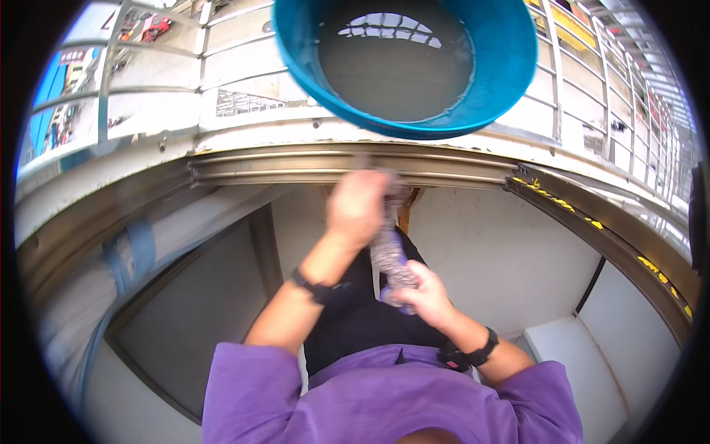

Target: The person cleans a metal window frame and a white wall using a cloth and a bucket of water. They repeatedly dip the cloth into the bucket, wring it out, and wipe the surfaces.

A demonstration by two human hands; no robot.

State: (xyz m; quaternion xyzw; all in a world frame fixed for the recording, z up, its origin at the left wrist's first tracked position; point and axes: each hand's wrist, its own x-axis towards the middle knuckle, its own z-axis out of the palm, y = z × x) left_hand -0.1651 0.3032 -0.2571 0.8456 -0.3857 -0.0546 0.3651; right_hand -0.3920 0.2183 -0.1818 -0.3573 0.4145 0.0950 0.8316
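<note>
A long, twisted cloth (386,255), speckled grey with purple showing at its edge and lower end, hangs between my two hands over the window sill. My left hand (357,207), smeared by motion, is closed round its upper part, just above the metal window track (288,164). My right hand (427,296) grips the lower end, thumb laid across it, close to my dark trousers. Beyond the track stands a blue-green basin (310,92) holding murky grey water (392,81), which mirrors the bright sky.
Metal railings (103,89) curve round the outer ledge on both sides. Along the right, a dark window frame (592,222) carries yellow marks. A pale bundled curtain (74,303) with a blue tie hangs at left, beside a grey panel (200,318). A white box-like surface (577,355) sits low at right.
</note>
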